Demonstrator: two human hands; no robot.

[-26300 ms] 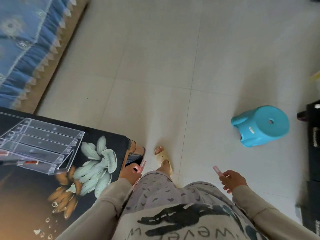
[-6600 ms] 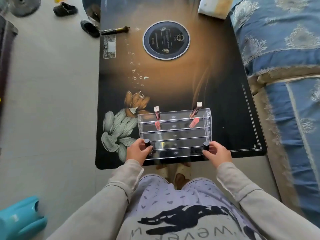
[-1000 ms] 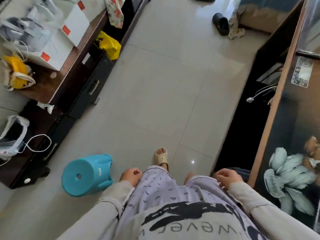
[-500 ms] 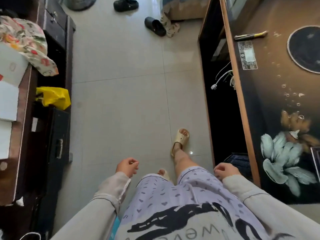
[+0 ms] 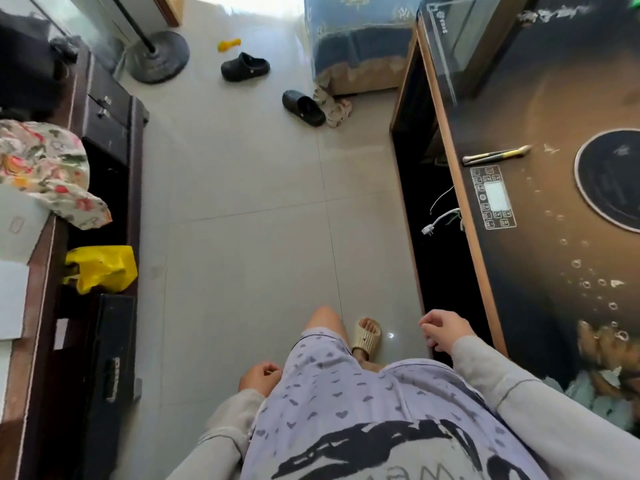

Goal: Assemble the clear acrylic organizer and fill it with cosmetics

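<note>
Both empty, loosely curled: left hand [image 5: 260, 377] and right hand [image 5: 446, 332]; brush [image 5: 495, 154] lies on table [image 5: 519, 271], well ahead.

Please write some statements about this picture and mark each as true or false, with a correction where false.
1. The left hand and the right hand hold nothing. True.
2. The clear organizer stands on the table. False: no organizer is in view.
3. A brush lies on the table beside the control panel. True.
4. The two dark clogs touch each other. False: the farther clog and the nearer clog lie apart on the floor.
5. The yellow bag lies on the floor. False: it rests on the dark furniture at the left.
</note>
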